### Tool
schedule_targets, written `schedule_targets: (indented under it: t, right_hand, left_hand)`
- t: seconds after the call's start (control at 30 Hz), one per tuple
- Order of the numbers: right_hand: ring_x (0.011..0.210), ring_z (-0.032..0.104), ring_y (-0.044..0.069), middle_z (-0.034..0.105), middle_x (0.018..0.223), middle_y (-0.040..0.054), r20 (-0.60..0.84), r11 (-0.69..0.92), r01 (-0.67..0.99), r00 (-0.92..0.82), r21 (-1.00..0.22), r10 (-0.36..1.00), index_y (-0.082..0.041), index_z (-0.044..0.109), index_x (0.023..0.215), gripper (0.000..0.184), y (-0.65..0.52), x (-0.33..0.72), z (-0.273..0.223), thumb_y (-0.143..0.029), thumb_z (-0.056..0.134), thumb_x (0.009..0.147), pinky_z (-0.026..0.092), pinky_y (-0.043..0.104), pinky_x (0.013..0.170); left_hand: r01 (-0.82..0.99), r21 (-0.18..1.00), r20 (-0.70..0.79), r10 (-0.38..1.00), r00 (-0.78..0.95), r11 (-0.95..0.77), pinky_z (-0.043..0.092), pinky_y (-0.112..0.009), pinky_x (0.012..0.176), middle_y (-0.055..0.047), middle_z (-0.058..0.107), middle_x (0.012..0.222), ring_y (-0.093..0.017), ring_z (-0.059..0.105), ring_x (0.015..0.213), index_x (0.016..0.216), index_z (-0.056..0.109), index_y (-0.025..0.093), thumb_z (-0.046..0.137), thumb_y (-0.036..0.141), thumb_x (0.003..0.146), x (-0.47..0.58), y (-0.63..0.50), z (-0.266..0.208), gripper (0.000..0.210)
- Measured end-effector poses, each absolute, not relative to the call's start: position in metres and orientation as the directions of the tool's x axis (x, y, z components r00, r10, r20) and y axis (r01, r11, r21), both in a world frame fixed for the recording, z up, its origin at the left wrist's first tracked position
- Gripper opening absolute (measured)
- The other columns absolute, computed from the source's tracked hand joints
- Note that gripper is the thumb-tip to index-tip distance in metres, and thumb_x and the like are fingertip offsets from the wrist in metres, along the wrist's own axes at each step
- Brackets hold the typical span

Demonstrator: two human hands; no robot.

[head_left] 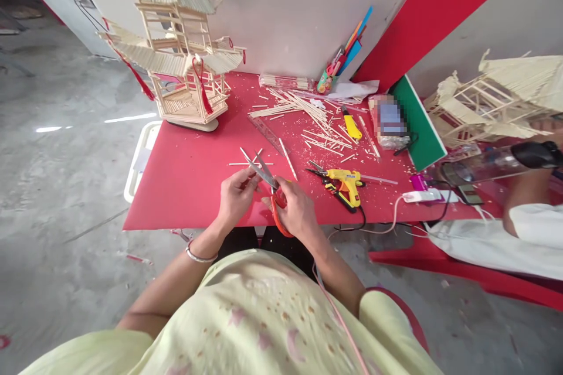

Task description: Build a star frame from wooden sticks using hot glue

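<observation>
My right hand [295, 208] grips a pair of scissors [269, 178] by the orange handles, blades spread apart and pointing up and left. Close beside the blades, my left hand [237, 192] has its fingertips pinched together; whatever is between them is too small to make out. Just beyond the fingertips, thin wooden sticks [235, 164] cross on the red tabletop [189, 187]. A separate stick [288, 158] lies to the right of the blades, near a clear ruler [266, 133].
A stick-built pagoda [189, 64] stands at the back left. Loose sticks [321, 120], a yellow cutter [352, 124], a yellow glue gun [347, 181], pliers [341, 194] and a pen cup [326, 81] lie or stand rightward. Another person's sleeve [536, 228] and a bottle [492, 163] are at far right.
</observation>
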State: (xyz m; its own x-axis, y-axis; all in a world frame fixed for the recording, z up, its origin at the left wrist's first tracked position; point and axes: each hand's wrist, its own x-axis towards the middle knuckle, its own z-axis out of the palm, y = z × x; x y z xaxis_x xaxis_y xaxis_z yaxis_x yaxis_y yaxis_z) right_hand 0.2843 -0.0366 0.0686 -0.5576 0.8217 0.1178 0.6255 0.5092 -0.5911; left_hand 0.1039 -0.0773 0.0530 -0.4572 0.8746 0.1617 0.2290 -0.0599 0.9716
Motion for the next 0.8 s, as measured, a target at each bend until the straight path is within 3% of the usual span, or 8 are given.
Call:
schedule_targets:
  t: [0.23, 0.5, 0.8]
  right_hand:
    - [0.105, 0.073, 0.026, 0.074, 0.118, 0.0098, 0.065, 0.476, 0.658, -0.547, -0.583, 0.835, -0.024, 0.056, 0.147, 0.054, -0.045, 0.278, 0.071, -0.055, 0.063, 0.103, 0.053, 0.033, 0.085]
    - [0.11, 0.071, 0.027, 0.073, 0.124, 0.0113, 0.053, 0.458, 0.681, -0.527, -0.572, 0.848, -0.023, 0.054, 0.146, 0.053, -0.052, 0.276, 0.073, -0.052, 0.061, 0.103, 0.052, 0.032, 0.087]
    - [0.102, 0.072, 0.025, 0.073, 0.118, 0.0092, 0.027, 0.401, 0.647, -0.508, -0.648, 0.861, -0.023, 0.056, 0.143, 0.05, -0.056, 0.276, 0.07, -0.05, 0.061, 0.102, 0.05, 0.032, 0.082]
  left_hand:
    - [0.344, 0.938, 0.2, 0.876, -0.439, -0.041, 0.055, -0.022, 0.064, -0.004, 0.081, 0.088, -0.014, 0.072, 0.065, 0.109, 0.082, 0.02, 0.066, 0.037, 0.098, 0.101, -0.08, 0.048, 0.026]
    - [0.164, 0.986, 0.061, 0.879, -0.472, 0.019, 0.054, -0.02, 0.052, -0.003, 0.081, 0.085, -0.014, 0.073, 0.059, 0.103, 0.082, 0.018, 0.068, 0.033, 0.093, 0.109, -0.081, 0.059, 0.023]
    - [0.165, 0.986, 0.058, 0.884, -0.465, 0.022, 0.054, -0.019, 0.051, -0.002, 0.08, 0.081, -0.014, 0.074, 0.06, 0.103, 0.083, 0.019, 0.07, 0.036, 0.093, 0.109, -0.082, 0.056, 0.023]
